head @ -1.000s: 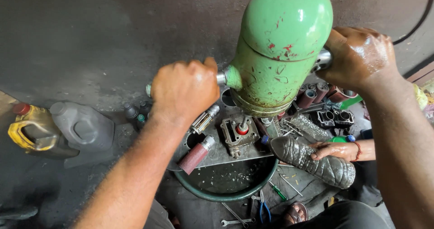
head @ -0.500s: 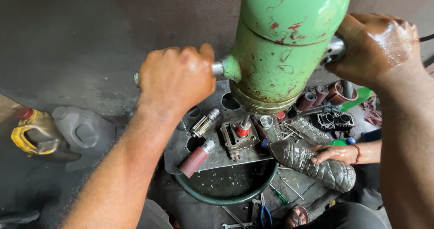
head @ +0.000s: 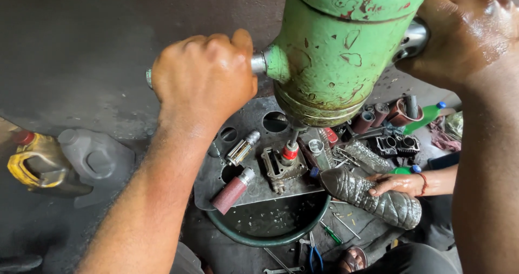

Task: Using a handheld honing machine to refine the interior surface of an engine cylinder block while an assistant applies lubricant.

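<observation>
Both fists clamped: left hand, right hand on green press handles; crowded plate below.

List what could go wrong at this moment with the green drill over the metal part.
1. Another person's hand rests close beside the drilled grey metal part; a slipping bit might strike it.
2. The left hand and right hand look oily, so grip on the handles of the chipped green cylindrical drill could slip.
3. The part sits loose on a holed steel plate amid scattered pieces; it may spin.
</observation>
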